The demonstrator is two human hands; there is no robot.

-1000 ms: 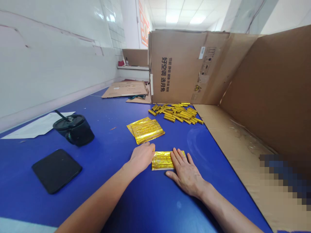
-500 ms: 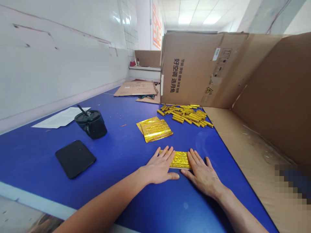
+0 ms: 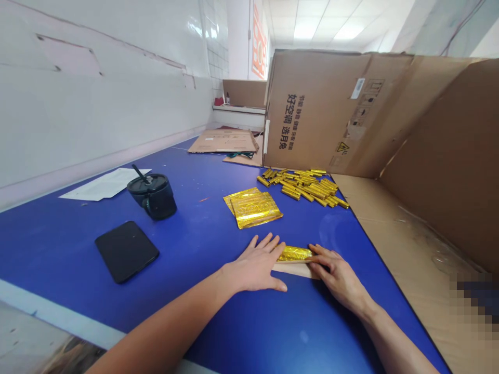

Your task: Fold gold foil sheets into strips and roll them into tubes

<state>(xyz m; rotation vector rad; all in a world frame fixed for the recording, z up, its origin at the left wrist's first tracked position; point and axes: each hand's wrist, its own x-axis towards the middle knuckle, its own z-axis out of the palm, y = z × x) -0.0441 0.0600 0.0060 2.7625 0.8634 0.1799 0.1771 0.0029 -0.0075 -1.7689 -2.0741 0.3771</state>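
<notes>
A gold foil sheet (image 3: 295,253) with an embossed pattern lies on the blue table between my hands, partly folded. A pale strip of its underside (image 3: 298,269) shows along the near edge. My left hand (image 3: 257,264) rests flat over the left end of the foil with its fingers spread. At the right end, my right hand (image 3: 333,270) pinches the foil's edge between thumb and fingers, lifting it slightly. Beyond my hands, a few flat gold foil sheets (image 3: 257,210) lie overlapping. Farther back, a pile of narrow gold foil rolls (image 3: 307,188) is heaped together.
On the left are a dark lidded mug (image 3: 156,200) with a stick in it, a black flat device (image 3: 127,252) and white paper (image 3: 103,184). A large cardboard box (image 3: 323,111) walls off the back right. Flat cardboard (image 3: 224,141) lies at the back.
My right hand has gone from lying flat on the foil to pinching its right end, and a pale strip now shows below it. My left hand stays flat.
</notes>
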